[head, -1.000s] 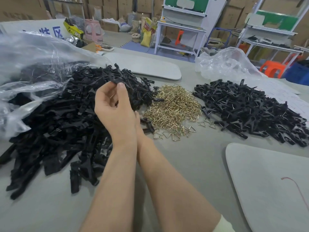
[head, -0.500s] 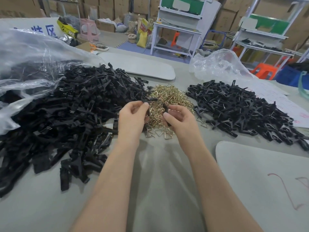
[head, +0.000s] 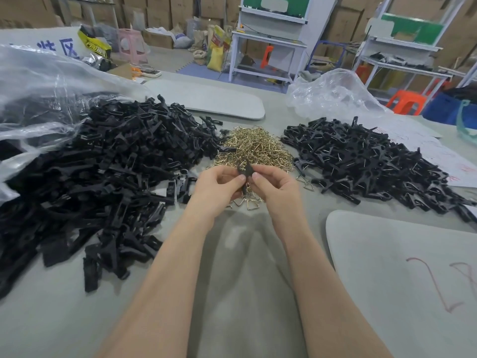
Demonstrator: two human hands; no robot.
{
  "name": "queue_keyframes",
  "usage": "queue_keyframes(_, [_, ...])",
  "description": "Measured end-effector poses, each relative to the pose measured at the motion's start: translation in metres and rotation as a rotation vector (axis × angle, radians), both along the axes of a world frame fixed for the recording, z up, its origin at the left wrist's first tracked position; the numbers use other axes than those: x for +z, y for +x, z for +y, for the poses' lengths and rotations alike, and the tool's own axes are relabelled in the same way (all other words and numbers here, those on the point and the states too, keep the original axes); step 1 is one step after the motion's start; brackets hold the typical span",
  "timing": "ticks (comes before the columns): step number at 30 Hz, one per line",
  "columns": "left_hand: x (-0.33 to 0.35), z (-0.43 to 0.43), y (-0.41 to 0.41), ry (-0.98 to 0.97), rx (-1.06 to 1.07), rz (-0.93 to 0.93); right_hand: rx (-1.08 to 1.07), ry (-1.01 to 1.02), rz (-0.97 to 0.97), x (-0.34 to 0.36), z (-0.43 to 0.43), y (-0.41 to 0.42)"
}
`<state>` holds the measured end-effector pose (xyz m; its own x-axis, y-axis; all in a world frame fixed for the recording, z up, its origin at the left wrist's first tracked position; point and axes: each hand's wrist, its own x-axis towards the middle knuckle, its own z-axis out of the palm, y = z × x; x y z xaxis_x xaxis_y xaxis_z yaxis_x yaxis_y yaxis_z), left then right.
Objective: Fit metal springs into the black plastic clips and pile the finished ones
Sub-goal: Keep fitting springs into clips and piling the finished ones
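Note:
My left hand (head: 218,188) and my right hand (head: 275,187) meet at the table's middle, both pinching one black plastic clip (head: 246,171) between thumbs and fingers. Whether a spring sits in it is hidden by my fingers. Just behind the hands lies a heap of brass-coloured metal springs (head: 254,148). A big pile of loose black clip parts (head: 103,177) spreads to the left. On the right lies a pile of finished clips (head: 366,161) with metal glinting in them.
A clear plastic bag (head: 38,81) lies over the left pile's far side, another bag (head: 333,96) behind the right pile. Grey pads lie at the back (head: 206,99) and at the near right (head: 402,280). Paper sheets (head: 438,156) sit far right.
My left hand came down from the left pile to the middle, my right hand came out from behind it, and both now hold a clip raised in front of the springs.

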<state>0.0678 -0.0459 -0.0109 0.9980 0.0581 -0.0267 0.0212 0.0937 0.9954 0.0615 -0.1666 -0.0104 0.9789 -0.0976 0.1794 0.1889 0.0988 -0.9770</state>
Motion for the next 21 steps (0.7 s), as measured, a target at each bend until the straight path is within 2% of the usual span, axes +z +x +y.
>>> queue_keyframes(21, [0.0006, 0.0011, 0.0, -0.065, 0.021, -0.031, -0.111, -0.152, -0.031, 0.0011, 0.0002, -0.0008])
